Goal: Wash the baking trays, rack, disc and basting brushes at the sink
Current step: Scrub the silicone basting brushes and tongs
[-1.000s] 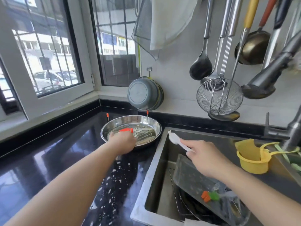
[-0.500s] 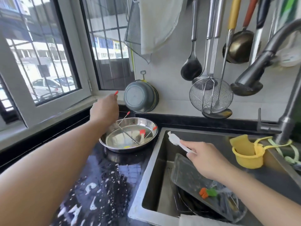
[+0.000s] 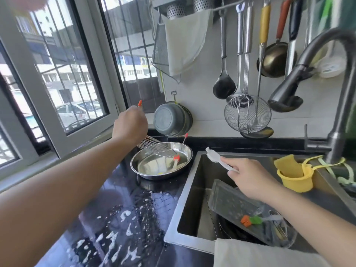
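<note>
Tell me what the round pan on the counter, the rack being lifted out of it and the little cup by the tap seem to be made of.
Round pan: looks like polished stainless steel, bright and mirror-like.
Rack: thin shiny metal wires, probably steel too, with orange tips that may be plastic or silicone; the left hand holds it.
Yellow cup: matte, evenly coloured, most likely plastic or silicone.
</note>
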Motion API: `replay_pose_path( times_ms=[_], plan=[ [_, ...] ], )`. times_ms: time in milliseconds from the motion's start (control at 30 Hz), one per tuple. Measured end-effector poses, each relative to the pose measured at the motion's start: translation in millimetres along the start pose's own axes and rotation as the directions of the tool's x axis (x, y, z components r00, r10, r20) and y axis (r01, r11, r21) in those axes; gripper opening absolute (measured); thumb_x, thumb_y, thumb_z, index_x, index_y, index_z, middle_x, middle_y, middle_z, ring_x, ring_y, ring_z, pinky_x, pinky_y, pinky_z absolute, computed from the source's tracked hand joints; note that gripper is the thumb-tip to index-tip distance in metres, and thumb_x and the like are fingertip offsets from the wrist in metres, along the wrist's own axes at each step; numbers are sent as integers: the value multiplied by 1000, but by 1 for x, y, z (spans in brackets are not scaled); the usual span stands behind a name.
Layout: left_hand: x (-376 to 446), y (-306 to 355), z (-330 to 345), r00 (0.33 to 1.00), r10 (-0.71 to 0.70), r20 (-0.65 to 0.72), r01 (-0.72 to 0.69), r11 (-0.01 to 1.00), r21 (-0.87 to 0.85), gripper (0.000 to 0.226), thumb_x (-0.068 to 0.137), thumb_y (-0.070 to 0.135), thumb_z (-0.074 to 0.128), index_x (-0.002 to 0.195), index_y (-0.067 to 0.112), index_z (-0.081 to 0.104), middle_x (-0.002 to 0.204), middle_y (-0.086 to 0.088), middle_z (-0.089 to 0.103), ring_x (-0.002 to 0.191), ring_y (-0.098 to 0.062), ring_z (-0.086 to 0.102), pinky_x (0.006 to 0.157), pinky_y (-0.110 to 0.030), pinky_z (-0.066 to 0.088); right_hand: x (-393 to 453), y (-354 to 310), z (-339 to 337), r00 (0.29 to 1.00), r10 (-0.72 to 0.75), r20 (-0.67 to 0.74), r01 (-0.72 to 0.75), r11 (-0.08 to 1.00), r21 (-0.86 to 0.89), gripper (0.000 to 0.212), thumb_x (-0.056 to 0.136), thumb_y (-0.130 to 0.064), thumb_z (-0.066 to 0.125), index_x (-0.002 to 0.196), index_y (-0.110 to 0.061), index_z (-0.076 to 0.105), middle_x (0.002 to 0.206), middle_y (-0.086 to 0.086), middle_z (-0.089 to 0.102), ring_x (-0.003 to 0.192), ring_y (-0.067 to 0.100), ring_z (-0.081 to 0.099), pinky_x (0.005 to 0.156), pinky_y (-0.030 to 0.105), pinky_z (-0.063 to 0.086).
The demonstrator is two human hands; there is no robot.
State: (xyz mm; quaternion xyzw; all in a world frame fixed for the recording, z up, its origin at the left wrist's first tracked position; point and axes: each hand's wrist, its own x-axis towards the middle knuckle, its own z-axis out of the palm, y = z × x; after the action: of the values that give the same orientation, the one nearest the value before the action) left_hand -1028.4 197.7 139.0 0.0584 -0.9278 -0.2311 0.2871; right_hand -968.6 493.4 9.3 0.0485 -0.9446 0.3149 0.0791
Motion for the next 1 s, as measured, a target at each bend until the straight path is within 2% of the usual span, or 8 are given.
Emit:
replay_pose_path(
  times_ms=[133, 233, 333, 400, 500, 767, 933, 1000],
  plan=[
    [-22, 58, -1, 897, -129, 422, 340, 812, -475, 27, 109, 12, 42, 124, -4, 57, 93, -17, 67, 69, -22, 72, 58, -29, 60, -11, 29, -35, 992, 50, -117, -56, 997, -47, 51, 102, -19, 50, 142, -50, 53, 74, -11, 56, 59, 14, 51, 50, 28, 36],
    [-50, 105, 8, 705, -58, 707, 576, 628, -523, 7, 108, 4, 47, 102, 2, 51, 105, -12, 60, 70, 2, 69, 67, -13, 56, -20, 72, -65, 955, 193, -224, -209, 977, -49, 48, 100, -22, 50, 140, -49, 54, 92, -3, 71, 65, 20, 60, 55, 32, 46],
    [-69, 133, 34, 517, 57, 854, 720, 510, -470, 11, 104, -4, 50, 102, -14, 45, 135, -31, 50, 117, -36, 64, 105, -38, 54, -34, 105, -78, 933, 238, -271, -242, 970, 16, 50, 99, -20, 49, 143, -44, 54, 99, -2, 73, 61, 20, 61, 51, 32, 47],
    [-83, 147, 62, 456, 121, 882, 687, 581, -436, 8, 101, -12, 48, 105, -19, 49, 124, -33, 57, 111, -37, 67, 99, -41, 58, -36, 120, -79, 927, 239, -290, -226, 971, 80, 51, 100, -16, 50, 145, -39, 53, 105, -2, 73, 54, 15, 54, 45, 26, 37],
    [-112, 162, 103, 565, 88, 821, 406, 836, -369, 17, 97, -7, 61, 114, -7, 59, 114, -29, 68, 93, -27, 76, 86, -41, 64, -30, 135, -75, 909, 262, -323, -215, 961, 174, 50, 101, -18, 51, 146, -39, 52, 103, -5, 72, 51, 14, 54, 44, 28, 39],
    [-136, 133, 143, 668, 72, 741, 186, 947, -260, 22, 108, 22, 51, 93, 11, 64, 96, -10, 76, 87, -28, 78, 79, -52, 64, -48, 146, -35, 934, 228, -275, -217, 974, 72, 48, 104, -28, 48, 144, -55, 44, 75, -10, 57, 59, 16, 50, 54, 34, 40],
    [-126, 83, 93, 705, -120, 699, 617, 589, -521, 18, 110, 17, 50, 110, 8, 65, 112, -17, 75, 86, -30, 76, 47, -36, 61, -50, 107, -52, 952, 102, -288, -67, 989, 129, 51, 105, -19, 50, 149, -45, 46, 99, -14, 68, 49, 3, 52, 44, 16, 37],
    [-133, 58, 70, 708, -174, 684, 683, 414, -602, 19, 110, 18, 49, 116, 8, 63, 113, -14, 75, 89, -31, 77, 44, -27, 56, -53, 74, -59, 961, 6, -275, 26, 994, 109, 53, 104, -15, 50, 148, -45, 46, 87, -18, 62, 49, -4, 51, 43, 12, 36]
  ],
)
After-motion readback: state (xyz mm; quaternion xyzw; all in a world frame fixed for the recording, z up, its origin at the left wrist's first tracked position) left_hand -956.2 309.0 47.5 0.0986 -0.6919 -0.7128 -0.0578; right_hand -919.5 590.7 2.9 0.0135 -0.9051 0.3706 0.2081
